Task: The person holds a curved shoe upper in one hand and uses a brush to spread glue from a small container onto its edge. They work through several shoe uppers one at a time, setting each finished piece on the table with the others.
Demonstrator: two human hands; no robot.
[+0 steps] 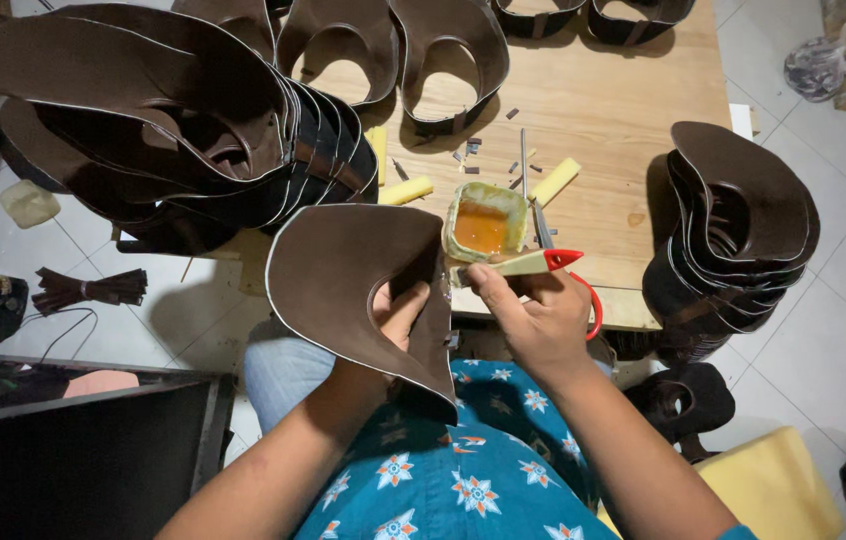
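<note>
A curved brown leather piece (343, 275) with a pale edge sits over the person's lap, just in front of the near edge of the desk (623, 100). The left hand (395, 318) holds it from underneath, fingers showing through the cut-out opening, so its grip is closed on the leather. Just right of the leather piece, the right hand (533, 318) pinches a thin pale stick (503, 266) whose tip reaches toward the leather's opening; a pair of red-handled scissors (568, 270) also hangs in this hand, one red loop curving down past the palm.

Directly behind the stick, near the desk's front edge, stands a small square tub (485, 222) filled with orange glue. Beyond the tub lie yellow foam blocks (553, 182), a slim metal rod and small dark scraps of leather.

Left of the leather piece rises a tall stack of similar brown pieces (173, 120), leaning over the desk's left side. More cut pieces (448, 60) rest in a row along the far side. Right of the desk, another stack (733, 230) stands just off its edge, above the tiled floor (823, 330). Below the leather piece shows a teal shirt with star flowers (443, 470).
</note>
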